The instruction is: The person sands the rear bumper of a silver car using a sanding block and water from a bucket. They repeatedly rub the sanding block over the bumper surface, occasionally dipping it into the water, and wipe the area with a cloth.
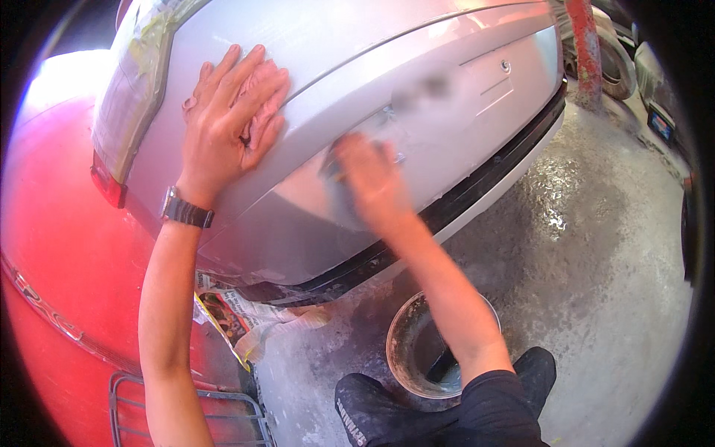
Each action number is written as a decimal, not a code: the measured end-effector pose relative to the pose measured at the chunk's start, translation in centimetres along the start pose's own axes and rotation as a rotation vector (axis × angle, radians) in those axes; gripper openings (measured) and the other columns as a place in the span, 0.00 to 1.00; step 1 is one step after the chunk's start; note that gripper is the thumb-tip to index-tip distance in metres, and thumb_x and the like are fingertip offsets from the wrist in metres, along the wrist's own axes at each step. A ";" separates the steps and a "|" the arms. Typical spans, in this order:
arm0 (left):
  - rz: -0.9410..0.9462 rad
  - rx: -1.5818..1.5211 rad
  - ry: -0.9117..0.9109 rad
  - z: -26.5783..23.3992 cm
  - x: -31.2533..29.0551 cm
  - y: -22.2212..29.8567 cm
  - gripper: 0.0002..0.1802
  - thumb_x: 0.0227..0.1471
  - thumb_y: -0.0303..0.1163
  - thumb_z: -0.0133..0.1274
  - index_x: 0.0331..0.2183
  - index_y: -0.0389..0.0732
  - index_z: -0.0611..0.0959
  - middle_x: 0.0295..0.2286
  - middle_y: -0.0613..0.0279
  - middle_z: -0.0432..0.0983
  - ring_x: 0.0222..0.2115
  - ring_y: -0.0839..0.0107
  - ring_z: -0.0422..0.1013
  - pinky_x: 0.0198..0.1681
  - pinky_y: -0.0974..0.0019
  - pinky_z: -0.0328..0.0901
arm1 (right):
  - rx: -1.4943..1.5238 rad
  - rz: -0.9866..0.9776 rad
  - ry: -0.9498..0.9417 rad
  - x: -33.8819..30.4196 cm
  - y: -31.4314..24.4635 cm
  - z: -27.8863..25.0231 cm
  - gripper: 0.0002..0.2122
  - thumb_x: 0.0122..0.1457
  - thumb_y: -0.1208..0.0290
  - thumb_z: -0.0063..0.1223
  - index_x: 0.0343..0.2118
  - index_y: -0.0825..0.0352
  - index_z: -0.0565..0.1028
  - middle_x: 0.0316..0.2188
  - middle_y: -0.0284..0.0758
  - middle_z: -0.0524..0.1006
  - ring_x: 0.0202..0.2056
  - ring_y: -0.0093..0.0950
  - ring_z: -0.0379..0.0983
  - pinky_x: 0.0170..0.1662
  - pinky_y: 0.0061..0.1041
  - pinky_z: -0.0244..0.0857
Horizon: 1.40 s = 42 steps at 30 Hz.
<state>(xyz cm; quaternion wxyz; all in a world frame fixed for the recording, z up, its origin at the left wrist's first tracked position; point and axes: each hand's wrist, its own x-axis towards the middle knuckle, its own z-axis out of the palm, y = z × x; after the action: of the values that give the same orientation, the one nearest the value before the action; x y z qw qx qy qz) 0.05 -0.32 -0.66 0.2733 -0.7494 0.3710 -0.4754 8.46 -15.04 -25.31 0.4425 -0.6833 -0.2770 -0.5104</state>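
– Both your hands rest apart: the left hand (229, 119) spread flat, the right hand (372, 177) curled and blurred, so I cannot tell how firmly it grips.

– What lies beneath and around them?

– Largest first: the back of the silver car (316, 119) is under both your hands. It should feel heavy and stiff, perhaps slippery where damp, so brace on it with a flat palm, not a fingertip. Left of your left forearm is a red car (67, 194). Under your right forearm stands a round bucket (396, 349); below your left hand lies some printed paper (227, 316).

– And the small things you're touching?

– Your left hand presses a pink cloth (258, 77) to the car: likely light and soft, best held with spread fingers. Beneath your right hand seems to be a dark pad (333, 175), too smeared to name surely; probably light, better held across its back. Smallest, a watch (188, 209) circles your left wrist.
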 end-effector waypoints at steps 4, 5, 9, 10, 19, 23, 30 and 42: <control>0.015 0.003 0.008 0.2 0.2 0.1 0.25 0.55 0.38 0.66 0.56 0.56 0.88 0.64 0.55 0.73 0.68 0.46 0.64 0.71 0.35 0.54 | -0.201 0.076 0.122 0.9 0.7 0.5 0.24 0.62 0.76 0.53 0.62 0.72 0.73 0.67 0.50 0.72 0.69 0.46 0.66 0.70 0.63 0.53; 0.018 0.003 0.012 0.3 0.4 0.1 0.25 0.55 0.38 0.66 0.56 0.56 0.88 0.64 0.55 0.73 0.68 0.46 0.64 0.71 0.35 0.54 | -0.194 0.069 0.173 0.4 -0.5 1.6 0.24 0.62 0.76 0.53 0.62 0.72 0.74 0.67 0.48 0.72 0.69 0.45 0.66 0.69 0.63 0.53; 0.004 -0.012 -0.017 0.2 0.0 -0.2 0.25 0.61 0.42 0.62 0.59 0.54 0.86 0.66 0.54 0.71 0.70 0.48 0.60 0.74 0.37 0.49 | -0.096 -0.149 0.011 0.1 1.1 0.2 0.25 0.64 0.79 0.48 0.65 0.72 0.71 0.66 0.51 0.72 0.68 0.47 0.68 0.70 0.66 0.50; 0.008 -0.004 -0.021 0.0 0.0 -0.2 0.25 0.61 0.42 0.61 0.59 0.54 0.86 0.66 0.54 0.71 0.70 0.48 0.60 0.74 0.37 0.49 | -0.172 -0.047 0.028 1.2 2.4 -0.8 0.25 0.64 0.78 0.48 0.65 0.73 0.70 0.65 0.51 0.72 0.67 0.47 0.69 0.71 0.65 0.50; 0.026 0.004 -0.001 0.0 0.4 0.0 0.25 0.57 0.39 0.65 0.57 0.54 0.87 0.64 0.54 0.73 0.68 0.46 0.64 0.71 0.36 0.55 | -0.213 -0.191 0.016 1.3 1.6 -0.4 0.24 0.64 0.72 0.49 0.63 0.72 0.73 0.66 0.46 0.73 0.69 0.44 0.67 0.71 0.60 0.52; 0.024 -0.001 -0.010 0.2 0.8 0.3 0.26 0.57 0.39 0.64 0.58 0.54 0.87 0.64 0.55 0.73 0.68 0.46 0.64 0.71 0.36 0.55 | -0.083 -0.068 0.062 -0.1 -1.3 1.3 0.24 0.63 0.72 0.50 0.63 0.71 0.73 0.65 0.43 0.74 0.68 0.43 0.68 0.70 0.60 0.55; 0.041 0.027 -0.022 0.1 0.7 0.2 0.26 0.58 0.41 0.63 0.58 0.53 0.86 0.65 0.54 0.73 0.68 0.46 0.64 0.71 0.36 0.54 | -0.235 -0.031 0.110 1.6 2.4 -0.6 0.23 0.62 0.73 0.50 0.60 0.76 0.73 0.63 0.53 0.74 0.68 0.45 0.66 0.72 0.57 0.54; 0.046 0.074 -0.050 0.1 1.2 0.6 0.26 0.57 0.41 0.64 0.57 0.53 0.86 0.64 0.53 0.73 0.68 0.44 0.63 0.70 0.31 0.52 | -0.051 -0.122 0.047 0.3 -0.6 0.6 0.22 0.65 0.72 0.49 0.60 0.76 0.74 0.65 0.49 0.73 0.69 0.45 0.65 0.73 0.57 0.51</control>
<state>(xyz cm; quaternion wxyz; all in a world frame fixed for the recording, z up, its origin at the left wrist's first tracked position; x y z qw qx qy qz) 0.26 -1.69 -0.52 0.3209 -0.7417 0.3634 -0.4635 8.30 -14.29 -24.93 0.3995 -0.6642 -0.2945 -0.5591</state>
